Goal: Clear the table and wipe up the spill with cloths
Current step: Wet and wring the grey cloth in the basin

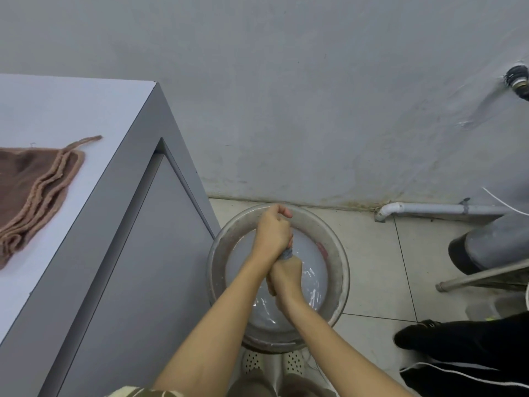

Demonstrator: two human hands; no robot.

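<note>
So there's a round metal basin [340, 270] sitting on the tiled floor [378, 253] right by the wall [286, 96], just beside the grey table [57, 116], and it's got cloudy, milky-looking water [312, 253] in it with some ripples and shine near the lower right side. There's a small reddish patch on the inner wall of the basin on the right, can't tell what that is. Both hands are over the basin, fists stacked in a line: the left hand [273, 229] is the farther one, fingers curled tight, and the right hand [286, 275] is closer to the body, also curled tight. Between the two fists you can see a little bit of a twisted grey cloth [287, 253] poking out, so both hands are gripping that same cloth, one at each end; most of it is hidden inside the fists. Up on the table, well apart from the basin, a brown cloth [31, 190] lies folded in layers with its lighter pinkish edges showing, running off the left edge of the view. A white pipe [429, 209] runs along the bottom of the wall on the right, and someone's dark shoe [412, 336] and black trouser leg with a white stripe are at the lower right.
</note>
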